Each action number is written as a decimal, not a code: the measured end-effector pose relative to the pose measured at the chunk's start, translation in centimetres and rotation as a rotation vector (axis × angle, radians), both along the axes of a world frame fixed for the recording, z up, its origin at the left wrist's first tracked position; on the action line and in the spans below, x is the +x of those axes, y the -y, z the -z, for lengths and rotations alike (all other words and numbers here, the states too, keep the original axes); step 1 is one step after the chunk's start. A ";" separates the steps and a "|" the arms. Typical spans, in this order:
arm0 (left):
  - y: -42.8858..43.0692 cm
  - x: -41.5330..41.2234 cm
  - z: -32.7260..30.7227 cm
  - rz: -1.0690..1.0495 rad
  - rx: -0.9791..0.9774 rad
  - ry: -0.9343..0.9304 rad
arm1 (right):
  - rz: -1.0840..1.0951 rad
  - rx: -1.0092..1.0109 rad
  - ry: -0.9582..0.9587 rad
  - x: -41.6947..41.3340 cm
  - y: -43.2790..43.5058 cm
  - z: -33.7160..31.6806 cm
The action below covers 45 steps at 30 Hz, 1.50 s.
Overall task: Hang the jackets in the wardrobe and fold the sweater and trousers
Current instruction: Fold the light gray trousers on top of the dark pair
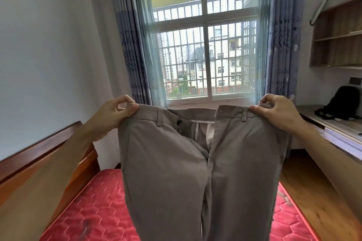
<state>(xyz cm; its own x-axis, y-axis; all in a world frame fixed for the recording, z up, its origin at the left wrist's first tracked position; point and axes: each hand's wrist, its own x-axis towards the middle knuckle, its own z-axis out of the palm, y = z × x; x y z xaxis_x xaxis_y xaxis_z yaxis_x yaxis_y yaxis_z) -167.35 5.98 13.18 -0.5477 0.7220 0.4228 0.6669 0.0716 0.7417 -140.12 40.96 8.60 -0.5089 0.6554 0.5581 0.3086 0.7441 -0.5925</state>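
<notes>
Grey-brown trousers (pixel 166 162) hang upright in front of me, stretched wide at the waistband, fly open and one dark button showing. My left hand (pixel 115 112) pinches the waistband's left corner. My right hand (pixel 278 112) pinches its right corner. Both legs drop straight down over the bed and run out of the bottom of the frame. No jacket, sweater or wardrobe is in view.
A red quilted mattress (pixel 98 207) lies below, with a wooden headboard (pixel 39 154) on the left. A barred window (pixel 205 55) with blue curtains is straight ahead. On the right, a desk (pixel 333 129) carries a black backpack (pixel 342 103), under wooden shelves (pixel 337 39).
</notes>
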 end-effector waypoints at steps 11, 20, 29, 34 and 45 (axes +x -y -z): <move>-8.7 6.4 0.3 -0.308 -0.001 -0.338 | -0.037 -0.008 -0.050 -5.8 9.2 -1.5; -10.9 10.7 -1.6 -0.280 0.118 -0.077 | -0.242 -0.273 -0.392 -7.8 15.1 -3.9; -8.9 9.8 -1.4 0.069 0.166 0.280 | -0.703 -0.722 -0.449 -6.2 14.1 -5.0; -9.0 7.7 -1.3 0.047 0.321 0.273 | -0.466 -0.389 -0.308 -4.8 9.6 -2.7; -7.4 4.2 -2.1 0.039 0.504 0.240 | -0.555 -0.734 -0.583 -5.5 7.0 1.9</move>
